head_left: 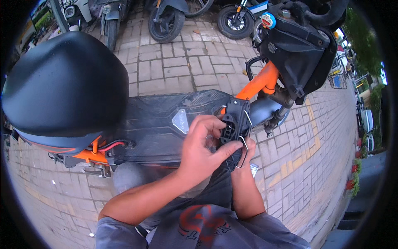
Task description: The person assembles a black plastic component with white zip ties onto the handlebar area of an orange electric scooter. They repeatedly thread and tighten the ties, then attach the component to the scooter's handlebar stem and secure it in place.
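A black plastic part with bent silver wire clips stands out over the front end of the scooter's footboard. My left hand is closed on a small black ribbed plastic piece at the near face of that part, thumb below and fingers above. Behind the part's right side, my right hand grips its lower end; most of its fingers are hidden. Whether the small piece is joined to the larger part I cannot tell.
The scooter's black seat rises at left, its orange frame tube and black front cover at upper right. A grey-clad knee touches the footboard's near side. Parked two-wheelers line the far side of the paved ground.
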The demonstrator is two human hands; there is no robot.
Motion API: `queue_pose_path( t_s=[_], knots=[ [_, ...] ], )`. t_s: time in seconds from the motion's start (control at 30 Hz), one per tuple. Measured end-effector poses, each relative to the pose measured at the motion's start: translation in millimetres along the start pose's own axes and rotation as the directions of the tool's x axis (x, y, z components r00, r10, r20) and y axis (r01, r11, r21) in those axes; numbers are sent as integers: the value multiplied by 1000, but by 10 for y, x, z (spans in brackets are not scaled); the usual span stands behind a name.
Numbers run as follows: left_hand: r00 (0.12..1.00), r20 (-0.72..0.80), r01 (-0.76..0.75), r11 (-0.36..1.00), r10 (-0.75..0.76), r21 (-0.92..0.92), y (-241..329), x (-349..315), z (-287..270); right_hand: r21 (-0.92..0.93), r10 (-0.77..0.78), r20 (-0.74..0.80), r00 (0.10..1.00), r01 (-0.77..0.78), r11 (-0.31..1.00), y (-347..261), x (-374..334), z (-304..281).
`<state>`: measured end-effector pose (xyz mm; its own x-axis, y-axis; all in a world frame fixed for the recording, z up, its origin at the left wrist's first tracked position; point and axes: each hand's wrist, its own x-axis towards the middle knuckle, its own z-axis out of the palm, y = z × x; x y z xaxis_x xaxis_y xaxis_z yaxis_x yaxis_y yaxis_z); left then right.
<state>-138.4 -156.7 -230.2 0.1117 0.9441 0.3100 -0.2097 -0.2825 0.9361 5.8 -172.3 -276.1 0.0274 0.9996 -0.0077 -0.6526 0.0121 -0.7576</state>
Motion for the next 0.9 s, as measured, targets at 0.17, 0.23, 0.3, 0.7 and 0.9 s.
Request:
queue_pose_path(
  t_s=[0.17,0.23,0.3,0.7,0.9],
  knots=[
    [988,23,-152,972,150,181,42,-22,-17,111,30,7,1000,-30,993,142,-31,17],
    [989,23,-149,971,147,188,44,-21,-23,226,39,69,997,-53,973,203,-25,-44],
    [993,18,-120,977,119,176,51,-24,-38,232,62,19,998,-64,971,204,-31,12],
    [786,79,591,708,-613,-386,-110,174,-213,189,251,17,968,-249,950,239,-31,-116],
    [774,283,627,622,-567,-470,-201,312,-402,63,241,-20,970,-239,969,105,162,115]
  ],
)
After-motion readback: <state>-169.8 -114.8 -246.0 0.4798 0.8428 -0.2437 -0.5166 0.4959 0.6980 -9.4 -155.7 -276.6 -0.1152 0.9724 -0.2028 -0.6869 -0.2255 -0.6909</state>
